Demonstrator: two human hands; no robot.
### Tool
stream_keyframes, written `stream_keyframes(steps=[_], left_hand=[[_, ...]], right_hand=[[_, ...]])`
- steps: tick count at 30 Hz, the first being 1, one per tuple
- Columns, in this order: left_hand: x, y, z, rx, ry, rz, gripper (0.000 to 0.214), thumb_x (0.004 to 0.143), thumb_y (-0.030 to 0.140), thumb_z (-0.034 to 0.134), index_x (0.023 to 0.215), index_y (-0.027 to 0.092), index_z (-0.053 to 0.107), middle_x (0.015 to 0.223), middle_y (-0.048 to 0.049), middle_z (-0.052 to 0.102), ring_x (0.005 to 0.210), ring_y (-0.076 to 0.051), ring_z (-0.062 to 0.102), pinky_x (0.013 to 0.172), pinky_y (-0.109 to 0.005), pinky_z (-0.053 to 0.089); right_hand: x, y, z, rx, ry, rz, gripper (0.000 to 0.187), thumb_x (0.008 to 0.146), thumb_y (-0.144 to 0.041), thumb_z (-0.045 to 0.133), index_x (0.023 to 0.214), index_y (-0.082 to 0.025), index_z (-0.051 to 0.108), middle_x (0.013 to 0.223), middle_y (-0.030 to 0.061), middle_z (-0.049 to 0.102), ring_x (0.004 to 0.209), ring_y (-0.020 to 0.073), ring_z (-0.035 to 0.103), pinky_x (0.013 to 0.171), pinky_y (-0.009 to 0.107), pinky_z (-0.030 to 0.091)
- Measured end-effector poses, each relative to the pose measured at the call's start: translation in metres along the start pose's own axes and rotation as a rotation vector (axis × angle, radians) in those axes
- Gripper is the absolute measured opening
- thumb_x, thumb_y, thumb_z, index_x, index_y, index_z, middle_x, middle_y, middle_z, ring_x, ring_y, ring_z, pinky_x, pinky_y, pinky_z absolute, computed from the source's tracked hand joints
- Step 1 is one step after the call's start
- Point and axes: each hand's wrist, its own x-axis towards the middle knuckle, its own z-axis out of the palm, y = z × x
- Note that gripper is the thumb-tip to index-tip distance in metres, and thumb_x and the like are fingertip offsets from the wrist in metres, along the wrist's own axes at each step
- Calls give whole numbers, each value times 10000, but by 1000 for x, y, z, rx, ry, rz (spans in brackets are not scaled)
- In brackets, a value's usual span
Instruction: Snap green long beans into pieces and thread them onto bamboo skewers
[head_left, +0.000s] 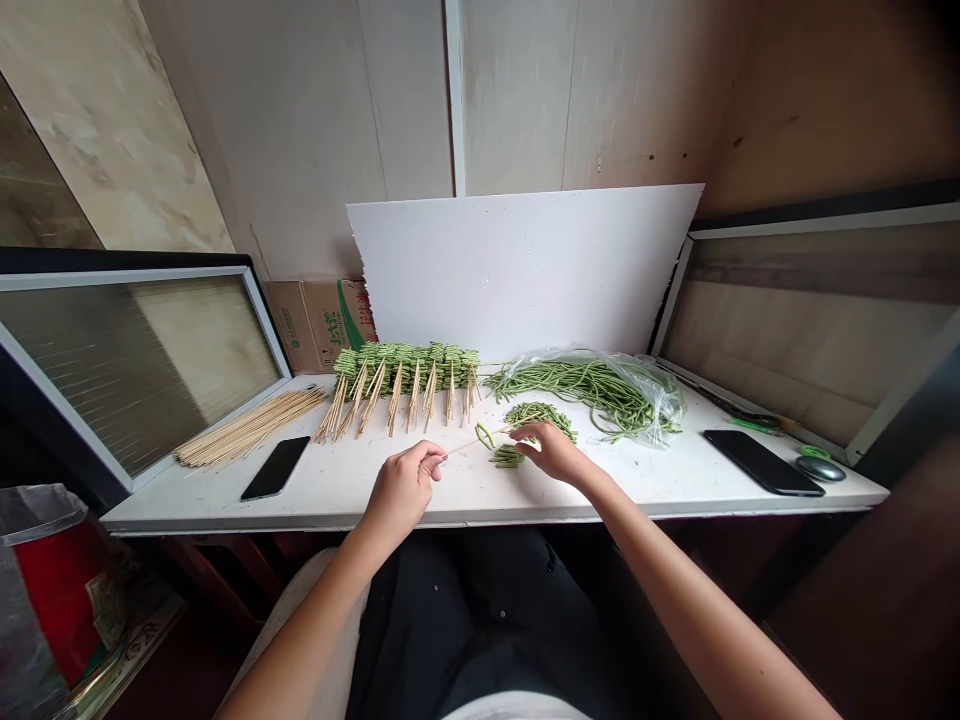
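My left hand (401,490) pinches a thin bamboo skewer (469,445) near its blunt end, and the skewer points right across the white table (600,478). My right hand (547,450) holds its far tip and a long green yardlong bean (486,435), which curls in a loop on the skewer. Just beyond my right hand lies a heap of green beans (541,420). A smaller bunch (508,457) sits below my fingers. Behind them, a row of bean-laden skewers (405,368) stands with bare sticks toward me. Loose beans (592,388) lie on a clear plastic bag (652,395).
A bundle of bare skewers (251,425) lies at the table's left, near a black phone (275,467). On the right are a larger phone (763,462), a round grey object (820,468) and green-handled scissors (757,423). A white board (517,270) and cardboard box (319,325) stand behind.
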Motion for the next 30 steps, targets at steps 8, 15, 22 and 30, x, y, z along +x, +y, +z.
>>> stream_keyframes(steps=[8, 15, 22, 30], left_hand=[[0, 0, 0, -10, -17, -12, 237, 1020, 270, 473, 965, 215, 697, 741, 4, 707, 649, -159, 627, 642, -261, 424], [0, -2, 3, -4, -29, -23, 241, 1018, 285, 474, 978, 213, 701, 741, 3, 715, 643, -159, 626, 637, -264, 426], [1, -5, 3, -3, -25, -12, 241, 1015, 296, 471, 974, 213, 694, 734, 3, 711, 671, -170, 647, 670, -268, 451], [3, -6, -7, 21, 5, -22, 262, 1019, 337, 465, 971, 219, 694, 752, -3, 718, 670, -177, 644, 666, -268, 449]], right_hand=[[-1, 20, 22, -232, 19, -30, 166, 913, -168, 640, 953, -206, 797, 988, 99, 775, 930, 276, 665, 1026, 446, 412], [3, 32, 31, -192, 98, 36, 81, 861, -145, 695, 876, -185, 764, 983, 100, 760, 963, 280, 624, 949, 417, 424], [2, 26, 28, -78, 140, 103, 118, 851, -140, 695, 911, -198, 778, 888, 91, 777, 951, 301, 631, 856, 396, 460], [6, 10, -4, 814, 179, 192, 306, 817, -474, 818, 978, -221, 758, 1061, 93, 767, 999, 251, 692, 839, 366, 526]])
